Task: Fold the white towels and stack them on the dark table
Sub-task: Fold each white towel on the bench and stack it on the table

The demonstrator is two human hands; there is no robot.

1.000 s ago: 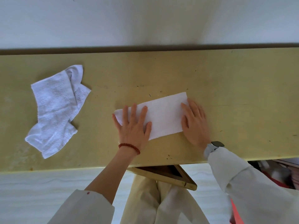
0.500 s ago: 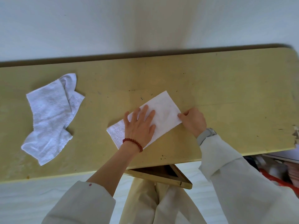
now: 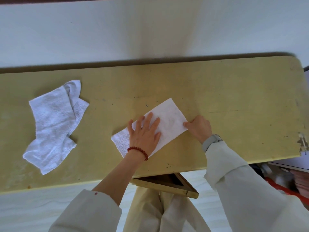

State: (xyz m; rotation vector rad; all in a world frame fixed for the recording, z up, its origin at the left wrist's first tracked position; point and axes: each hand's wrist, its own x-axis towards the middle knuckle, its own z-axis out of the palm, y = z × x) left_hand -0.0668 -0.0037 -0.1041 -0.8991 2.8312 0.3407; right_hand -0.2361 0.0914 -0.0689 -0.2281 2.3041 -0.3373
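Two white towels on yellow table. Folded towel at centre, tilted; left hand flat on it, fingers spread straight. Right hand at towel's 3 o'clock, fingers curled, pinching corner. Crumpled towel well apart at 9 o'clock.

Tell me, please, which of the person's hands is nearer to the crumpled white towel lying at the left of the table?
Left. The left hand presses flat on the folded towel, on the side toward the crumpled towel; the right hand pinches the folded towel's far right corner.
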